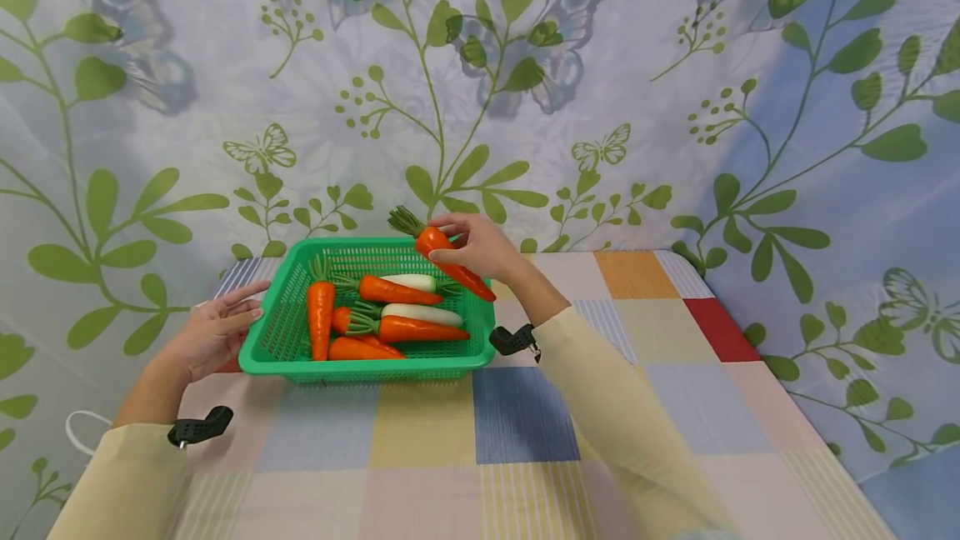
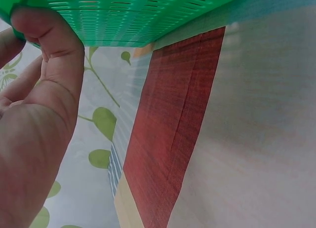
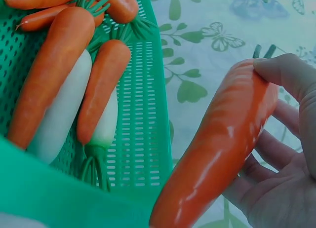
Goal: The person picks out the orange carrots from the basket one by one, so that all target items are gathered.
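Observation:
My right hand (image 1: 480, 248) pinches an orange carrot (image 3: 217, 144) with a short green top, thumb on one side and fingers on the other. The carrot hangs tilted over the right rear corner of a green plastic basket (image 1: 375, 369), its tip pointing down to the right. My left hand (image 1: 213, 332) holds the basket's left rim between thumb (image 2: 59, 45) and fingers. Inside the basket lie several more carrots (image 1: 321, 315) with green leaf stubs. Two white radishes (image 1: 423, 315) lie among them, partly covered by carrots.
A patchwork tablecloth (image 1: 420, 423) in pastel squares covers the table under the basket. Behind it hangs a curtain (image 1: 465, 123) printed with leaves and butterflies. Black wrist cameras (image 1: 201, 426) sit on both forearms. A white cable (image 1: 78, 427) loops at the left edge.

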`<state>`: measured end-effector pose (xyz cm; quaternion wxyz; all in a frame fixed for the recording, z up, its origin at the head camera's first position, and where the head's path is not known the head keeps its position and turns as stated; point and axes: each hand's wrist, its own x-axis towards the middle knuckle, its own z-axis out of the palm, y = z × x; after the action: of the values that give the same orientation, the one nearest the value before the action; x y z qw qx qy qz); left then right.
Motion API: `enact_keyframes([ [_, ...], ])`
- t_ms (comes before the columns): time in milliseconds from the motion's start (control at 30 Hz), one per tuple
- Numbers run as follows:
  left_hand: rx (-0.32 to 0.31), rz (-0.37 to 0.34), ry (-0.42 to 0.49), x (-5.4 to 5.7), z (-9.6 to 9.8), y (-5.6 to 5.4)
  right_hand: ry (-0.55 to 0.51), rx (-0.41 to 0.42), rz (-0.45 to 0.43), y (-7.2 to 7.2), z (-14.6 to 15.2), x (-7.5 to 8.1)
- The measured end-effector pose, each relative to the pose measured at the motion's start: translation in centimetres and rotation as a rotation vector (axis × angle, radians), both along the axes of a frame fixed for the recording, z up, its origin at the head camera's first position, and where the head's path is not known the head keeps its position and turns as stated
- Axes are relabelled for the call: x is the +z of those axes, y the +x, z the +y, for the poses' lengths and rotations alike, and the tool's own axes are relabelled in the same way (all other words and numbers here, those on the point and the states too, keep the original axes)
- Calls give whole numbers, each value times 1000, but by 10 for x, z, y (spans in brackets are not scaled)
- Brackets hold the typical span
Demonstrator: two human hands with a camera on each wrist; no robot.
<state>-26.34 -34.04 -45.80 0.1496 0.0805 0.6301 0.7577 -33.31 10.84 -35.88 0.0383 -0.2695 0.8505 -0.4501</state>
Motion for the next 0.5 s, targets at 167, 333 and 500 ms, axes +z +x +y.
enact_keyframes([
  [167, 3, -10, -18, 1, 0, -1, -29, -25, 9, 1, 11, -1],
  [333, 4, -3, -11, 1, 1, -2, -43, -51, 17, 2, 22, -6],
  [500, 0, 6, 21, 0, 2, -2, -59, -81, 19, 4, 33, -9],
])
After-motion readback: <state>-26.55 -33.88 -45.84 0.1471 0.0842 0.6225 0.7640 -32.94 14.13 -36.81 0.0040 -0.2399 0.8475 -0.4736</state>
